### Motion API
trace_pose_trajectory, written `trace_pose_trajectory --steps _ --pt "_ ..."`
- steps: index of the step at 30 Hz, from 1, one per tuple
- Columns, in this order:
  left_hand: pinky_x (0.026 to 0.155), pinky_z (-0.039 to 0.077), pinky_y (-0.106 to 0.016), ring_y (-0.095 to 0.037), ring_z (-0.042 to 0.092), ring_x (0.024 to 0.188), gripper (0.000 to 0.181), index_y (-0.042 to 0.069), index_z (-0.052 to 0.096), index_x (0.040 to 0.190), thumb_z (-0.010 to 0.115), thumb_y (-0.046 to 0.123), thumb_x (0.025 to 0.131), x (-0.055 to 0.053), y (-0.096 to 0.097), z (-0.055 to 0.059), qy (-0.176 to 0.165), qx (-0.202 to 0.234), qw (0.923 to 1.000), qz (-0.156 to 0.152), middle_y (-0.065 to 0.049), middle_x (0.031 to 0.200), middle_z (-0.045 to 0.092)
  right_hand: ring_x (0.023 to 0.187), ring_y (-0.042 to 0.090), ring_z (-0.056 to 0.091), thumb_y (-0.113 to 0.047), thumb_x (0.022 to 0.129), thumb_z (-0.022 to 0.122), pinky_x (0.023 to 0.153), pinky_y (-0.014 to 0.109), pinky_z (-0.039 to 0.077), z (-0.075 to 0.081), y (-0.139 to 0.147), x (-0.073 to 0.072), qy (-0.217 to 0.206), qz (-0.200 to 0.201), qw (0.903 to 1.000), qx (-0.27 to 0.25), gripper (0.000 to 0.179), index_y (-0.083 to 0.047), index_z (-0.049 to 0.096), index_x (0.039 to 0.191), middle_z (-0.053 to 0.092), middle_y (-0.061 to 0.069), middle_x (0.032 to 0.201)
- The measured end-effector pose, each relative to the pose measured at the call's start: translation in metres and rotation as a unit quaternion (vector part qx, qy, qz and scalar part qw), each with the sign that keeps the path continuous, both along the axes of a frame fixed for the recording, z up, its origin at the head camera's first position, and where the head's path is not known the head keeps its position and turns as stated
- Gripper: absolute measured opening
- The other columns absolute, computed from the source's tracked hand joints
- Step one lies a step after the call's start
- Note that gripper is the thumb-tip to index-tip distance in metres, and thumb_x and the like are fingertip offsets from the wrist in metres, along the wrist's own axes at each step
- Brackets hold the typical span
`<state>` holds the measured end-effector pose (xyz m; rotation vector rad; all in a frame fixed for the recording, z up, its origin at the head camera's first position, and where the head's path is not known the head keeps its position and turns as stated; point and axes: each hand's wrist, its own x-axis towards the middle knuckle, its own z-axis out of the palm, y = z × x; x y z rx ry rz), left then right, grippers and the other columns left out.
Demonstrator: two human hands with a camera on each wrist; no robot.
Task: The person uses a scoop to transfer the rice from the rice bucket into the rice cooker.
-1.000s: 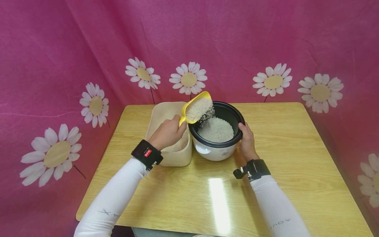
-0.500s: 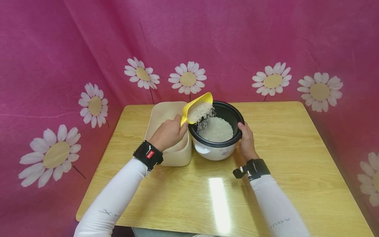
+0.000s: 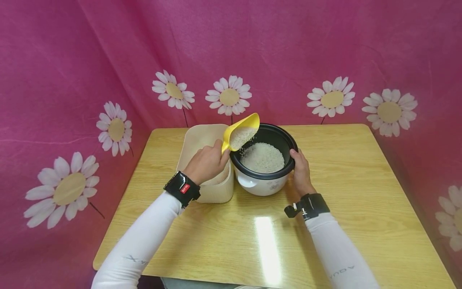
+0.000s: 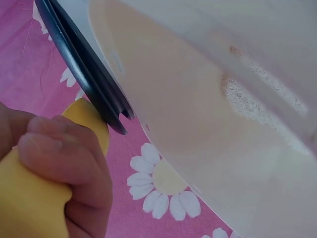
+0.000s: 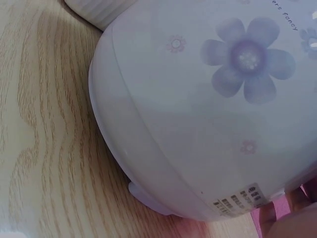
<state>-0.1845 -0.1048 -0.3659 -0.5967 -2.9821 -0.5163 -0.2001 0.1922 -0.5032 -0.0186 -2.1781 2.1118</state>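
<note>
Table [image 3: 361, 192], wood top, carries everything, pink daisy cloth [image 3: 72, 80] behind. Cooker [image 3: 265, 182] sits mid-table, white body, black pot rim up, rice [image 3: 262, 157] heaped inside. Bin [image 3: 202, 138], beige, open, touches the cooker's left side, so the scoop's path between them is short. Left hand [image 3: 206, 162] has fingers curled tight round the handle of the scoop [image 3: 242, 130]; wrist view shows the fingers [image 4: 64, 158] wrapped on yellow plastic. Scoop is over the pot's left rim, tilted mouth-down, some rice left in it, grains falling into the pot. Right hand [image 3: 300, 170] grips the cooker's right edge, thumb on the rim, fingers round the side, likely to steady it.
</note>
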Motion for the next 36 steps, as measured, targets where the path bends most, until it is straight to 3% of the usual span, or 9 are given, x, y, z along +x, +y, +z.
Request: trace_pose_trajectory --steps 6,22,32,36 --pt "0.048 0.037 -0.030 -0.023 0.056 0.056 0.028 0.003 0.050 0.105 0.044 0.030 0.108 -0.0001 0.0017 -0.0006 0.002 -0.017 0.9998 -0.004 -0.006 0.067 0.052 0.150 0.016 0.036 -0.053 0.107 0.033 0.129 0.047 0.018 -0.0005 0.0015 0.0014 -0.015 -0.003 0.9998 0.011 0.058 -0.024 0.045 0.155 0.046 0.001 0.160" --pt "0.047 0.035 -0.030 -0.021 0.053 0.052 0.025 0.004 0.049 0.100 0.048 0.027 0.107 -0.0010 0.0011 -0.0004 0.056 -0.044 0.9973 -0.017 -0.003 0.063 0.047 0.151 0.019 0.035 -0.053 0.106 0.032 0.129 0.050 0.018 -0.0009 0.0018 0.0000 -0.028 0.001 0.9993 0.024 0.059 -0.025 0.042 0.157 0.043 0.001 0.163" --pt "0.046 0.034 -0.027 -0.020 0.053 0.051 0.025 0.004 0.050 0.106 0.049 0.028 0.107 -0.0017 0.0036 0.0027 0.045 -0.047 0.9978 -0.015 -0.003 0.065 0.049 0.148 0.018 0.038 -0.051 0.107 0.033 0.129 0.046 0.019 0.0023 0.0003 -0.0010 -0.033 0.000 0.9995 0.006 0.058 -0.022 0.043 0.156 0.046 0.003 0.160" --pt "0.047 0.036 -0.027 -0.020 0.054 0.051 0.026 0.003 0.051 0.108 0.050 0.029 0.107 -0.0005 0.0053 0.0038 0.061 -0.063 0.9960 -0.017 -0.004 0.066 0.052 0.149 0.018 0.038 -0.051 0.107 0.033 0.129 0.046 0.019 0.0029 0.0005 -0.0004 -0.035 -0.003 0.9993 0.007 0.058 -0.022 0.044 0.156 0.046 0.002 0.160"
